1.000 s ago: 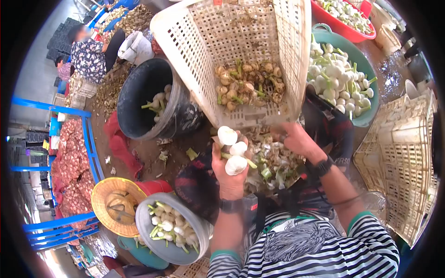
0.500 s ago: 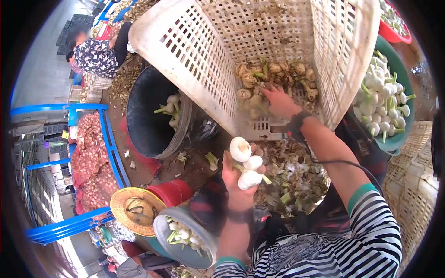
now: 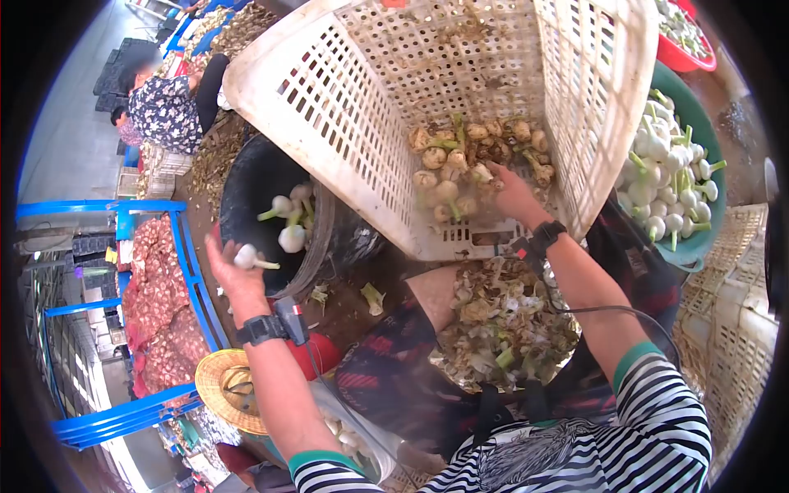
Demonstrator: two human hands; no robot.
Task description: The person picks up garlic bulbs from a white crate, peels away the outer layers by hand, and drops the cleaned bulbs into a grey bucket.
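Observation:
My left hand (image 3: pixel 237 275) is at the rim of the dark bucket (image 3: pixel 329 234), palm turned up, with one white garlic bulb (image 3: pixel 246 256) in it; the fingers behind the bulb are partly hidden. Inside that bucket lie several cleaned bulbs with short green stems (image 3: pixel 292 238). My right hand (image 3: pixel 516 195) reaches into the tilted white plastic crate (image 3: pixel 329 99), its fingers closed on a garlic bulb (image 3: pixel 481 173). Around those fingers sit several brownish, unpeeled garlic bulbs (image 3: pixel 446 191).
Cleaned garlic fills a green tub (image 3: pixel 713 209) at right. Peelings (image 3: pixel 509 320) are heaped below the crate. A straw hat (image 3: pixel 220 386) and a red bucket (image 3: pixel 316 353) stand at lower left. A person in a floral top (image 3: pixel 168 111) sits at upper left. A cable runs from my right wrist.
My left hand has swung left from below the crate to the dark bucket. It had three bulbs; one shows there now. My right hand has closed its fingers on a bulb.

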